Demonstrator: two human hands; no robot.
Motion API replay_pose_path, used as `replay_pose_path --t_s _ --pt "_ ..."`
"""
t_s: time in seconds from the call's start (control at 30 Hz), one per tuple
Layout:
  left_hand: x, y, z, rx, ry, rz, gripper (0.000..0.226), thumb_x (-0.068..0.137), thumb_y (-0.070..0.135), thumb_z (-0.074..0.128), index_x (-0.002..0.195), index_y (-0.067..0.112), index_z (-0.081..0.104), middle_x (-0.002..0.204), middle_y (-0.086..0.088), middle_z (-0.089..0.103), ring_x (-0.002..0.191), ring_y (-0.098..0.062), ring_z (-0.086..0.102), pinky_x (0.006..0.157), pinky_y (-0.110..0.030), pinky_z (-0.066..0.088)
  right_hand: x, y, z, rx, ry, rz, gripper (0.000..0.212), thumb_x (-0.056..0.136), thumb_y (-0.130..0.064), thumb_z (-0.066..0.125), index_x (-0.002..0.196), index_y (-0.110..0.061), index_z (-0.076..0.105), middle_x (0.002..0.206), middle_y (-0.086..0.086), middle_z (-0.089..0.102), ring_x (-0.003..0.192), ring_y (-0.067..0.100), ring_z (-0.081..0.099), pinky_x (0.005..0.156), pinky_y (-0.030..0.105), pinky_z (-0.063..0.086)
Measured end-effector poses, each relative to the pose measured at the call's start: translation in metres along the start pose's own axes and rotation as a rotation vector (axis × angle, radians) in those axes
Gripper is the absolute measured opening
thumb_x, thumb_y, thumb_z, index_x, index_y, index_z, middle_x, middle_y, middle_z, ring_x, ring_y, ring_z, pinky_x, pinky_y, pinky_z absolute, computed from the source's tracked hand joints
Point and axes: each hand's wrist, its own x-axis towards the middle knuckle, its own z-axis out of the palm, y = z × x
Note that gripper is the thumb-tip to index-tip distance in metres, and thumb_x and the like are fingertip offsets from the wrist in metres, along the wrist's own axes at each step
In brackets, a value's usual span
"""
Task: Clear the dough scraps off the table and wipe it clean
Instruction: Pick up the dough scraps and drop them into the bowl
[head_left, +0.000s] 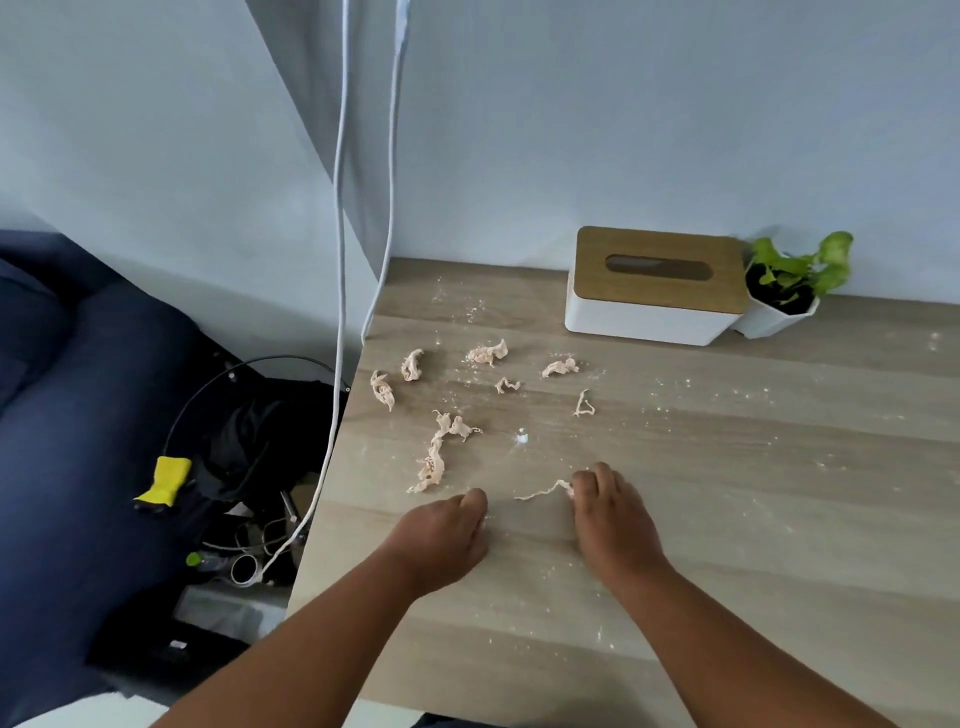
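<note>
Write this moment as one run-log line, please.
right hand: fingers pinch thin pale dough strand | left hand: curled on light wooden table | scraps remaining

Pale ragged dough scraps (434, 462) scattered on wooden table (727, 493), seemingly floury

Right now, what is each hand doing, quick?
Left hand: fingers curled on the table, nothing visibly held.
Right hand: pinching the thin dough strand.

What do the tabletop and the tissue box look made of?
Table: pale wood-grain surface, matte, likely laminate; the grain runs in long straight bands. Tissue box: smooth white body, probably plastic, under a brown wood-look lid with a slot.
</note>
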Motion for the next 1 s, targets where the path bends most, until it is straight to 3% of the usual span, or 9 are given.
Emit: replay_pose_path --t_s 0.07,0.2,0.37,0.5,0.6,0.73,0.87,1.0 --pt "-0.002 -0.001 -0.005 -0.078 0.009 -0.001 0.018 0.099 0.029 0.044 0.101 0.011 0.043 0.083 -0.012 0.061 0.072 -0.039 0.057 0.058 -0.038 0.036 0.001 -0.001 -0.005 0.080 -0.110 0.070 0.016 0.082 0.000 0.075 0.095 -0.004 0.065 0.091 0.016 0.064 0.073 0.035 0.065 0.061 0.041 0.055" --pt "0.000 -0.006 -0.018 -0.179 0.068 -0.005 0.011 0.095 0.016 0.049 0.099 0.007 0.045 0.075 -0.012 0.055 0.067 -0.041 0.052 0.059 -0.043 0.041 0.004 -0.001 -0.016 0.217 -0.242 0.196 0.037 0.090 0.002 0.054 0.125 -0.009 0.060 0.122 0.011 0.063 0.107 0.032 0.064 0.084 0.037 0.053" --pt "0.008 -0.020 -0.041 -0.216 0.113 -0.103 0.007 0.095 0.015 0.050 0.102 0.016 0.047 0.081 -0.005 0.058 0.070 -0.030 0.052 0.061 -0.036 0.034 0.001 -0.005 -0.031 0.385 -0.125 0.340 0.004 0.097 -0.014 0.053 0.096 -0.014 0.056 0.099 0.007 0.058 0.088 0.030 0.059 0.073 0.038 0.047" --pt "0.018 -0.035 -0.058 -0.232 0.145 -0.152 0.003 0.094 0.017 0.050 0.096 0.020 0.051 0.086 -0.003 0.062 0.076 -0.030 0.058 0.067 -0.040 0.047 0.004 -0.008 -0.042 0.385 -0.090 0.367 0.027 0.104 -0.034 0.053 0.083 -0.019 0.045 0.088 0.003 0.054 0.079 0.027 0.056 0.068 0.038 0.045" --pt "0.026 -0.043 -0.062 -0.211 0.172 -0.159 0.003 0.093 0.017 0.051 0.095 0.020 0.051 0.087 -0.001 0.060 0.076 -0.029 0.056 0.064 -0.038 0.042 0.007 -0.010 -0.043 0.354 -0.076 0.368 0.026 0.108 -0.026 0.045 0.085 -0.015 0.047 0.086 0.005 0.052 0.077 0.028 0.054 0.069 0.037 0.039" --pt "0.034 -0.045 -0.059 -0.197 0.204 -0.133 0.007 0.092 0.015 0.049 0.093 0.022 0.048 0.090 0.003 0.055 0.071 -0.025 0.050 0.060 -0.034 0.035 0.008 -0.010 -0.042 0.380 -0.098 0.411 0.016 0.105 -0.012 0.045 0.103 -0.009 0.061 0.102 0.007 0.058 0.091 0.028 0.062 0.079 0.036 0.047" --pt "0.044 -0.043 -0.052 -0.194 0.228 -0.107 0.007 0.094 0.010 0.050 0.096 0.017 0.051 0.093 -0.001 0.055 0.075 -0.030 0.052 0.062 -0.034 0.031 0.007 -0.005 -0.042 0.442 -0.110 0.390 0.030 0.095 0.005 0.045 0.117 -0.005 0.062 0.109 0.006 0.058 0.098 0.024 0.062 0.086 0.035 0.051" --pt "0.047 -0.041 -0.044 -0.158 0.228 -0.116 0.008 0.102 0.014 0.049 0.099 0.009 0.056 0.099 -0.009 0.056 0.084 -0.037 0.058 0.068 -0.040 0.043 0.011 0.000 -0.037 0.479 -0.093 0.384 0.028 0.095 0.007 0.047 0.114 -0.004 0.064 0.106 0.007 0.061 0.099 0.026 0.062 0.083 0.030 0.046"
